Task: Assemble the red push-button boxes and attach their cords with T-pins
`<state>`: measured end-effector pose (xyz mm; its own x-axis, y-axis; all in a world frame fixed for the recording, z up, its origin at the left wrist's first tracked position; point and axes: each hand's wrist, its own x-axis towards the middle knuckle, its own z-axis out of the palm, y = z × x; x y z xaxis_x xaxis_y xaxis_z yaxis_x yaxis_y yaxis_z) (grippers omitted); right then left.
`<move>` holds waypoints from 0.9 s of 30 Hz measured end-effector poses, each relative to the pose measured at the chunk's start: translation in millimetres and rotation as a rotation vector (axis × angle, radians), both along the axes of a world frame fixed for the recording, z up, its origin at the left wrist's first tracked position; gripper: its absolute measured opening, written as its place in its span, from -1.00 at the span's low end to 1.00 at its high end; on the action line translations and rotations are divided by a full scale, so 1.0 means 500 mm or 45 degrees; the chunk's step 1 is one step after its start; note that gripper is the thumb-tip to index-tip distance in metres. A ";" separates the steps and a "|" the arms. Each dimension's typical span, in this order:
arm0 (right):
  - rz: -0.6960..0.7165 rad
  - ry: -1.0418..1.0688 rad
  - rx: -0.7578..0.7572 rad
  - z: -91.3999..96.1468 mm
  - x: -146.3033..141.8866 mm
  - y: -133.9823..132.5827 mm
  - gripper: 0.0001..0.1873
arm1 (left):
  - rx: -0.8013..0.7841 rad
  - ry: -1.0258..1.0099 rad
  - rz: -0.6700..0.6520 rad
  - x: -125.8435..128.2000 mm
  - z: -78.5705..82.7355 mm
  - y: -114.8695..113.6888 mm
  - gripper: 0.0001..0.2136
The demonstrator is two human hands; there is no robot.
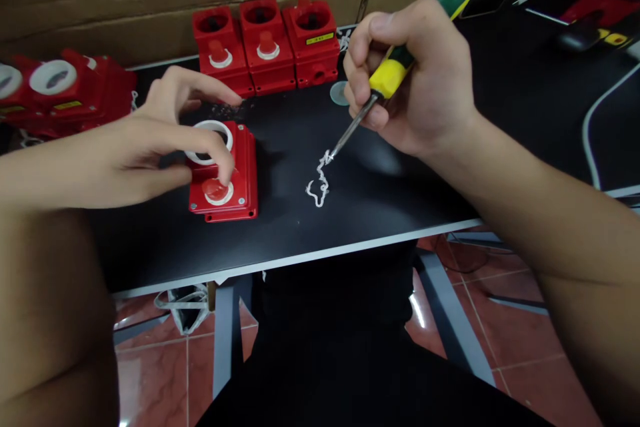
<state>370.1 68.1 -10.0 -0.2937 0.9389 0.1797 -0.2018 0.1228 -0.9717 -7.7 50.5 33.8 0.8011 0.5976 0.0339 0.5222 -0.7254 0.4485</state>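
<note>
A red box [235, 177] with a white ring and a red button on a white collar lies on the black table [280, 233]. My left hand [165, 137] hovers over it, fingers spread, one fingertip touching near the red button. My right hand [415, 80] is closed round a screwdriver [387, 73] with a green and yellow handle. Its metal tip points down left at a small curl of white string-like material [319, 183] lying on the table.
Three red boxes [267, 47] stand in a row at the back against cardboard. More red boxes with white rings [55, 90] lie at the far left. A small round clear disc [339, 93] sits behind the screwdriver. White cables run at the right.
</note>
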 end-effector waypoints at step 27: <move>-0.416 0.229 -0.069 -0.007 -0.052 -0.027 -0.74 | 0.358 -0.007 0.442 0.081 -0.068 -0.036 -0.25</move>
<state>343.9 54.4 -13.3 0.0549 0.9874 0.1483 -0.3288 0.1581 -0.9311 32.8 32.7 -0.1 0.5542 0.7980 0.2368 0.7544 -0.6017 0.2623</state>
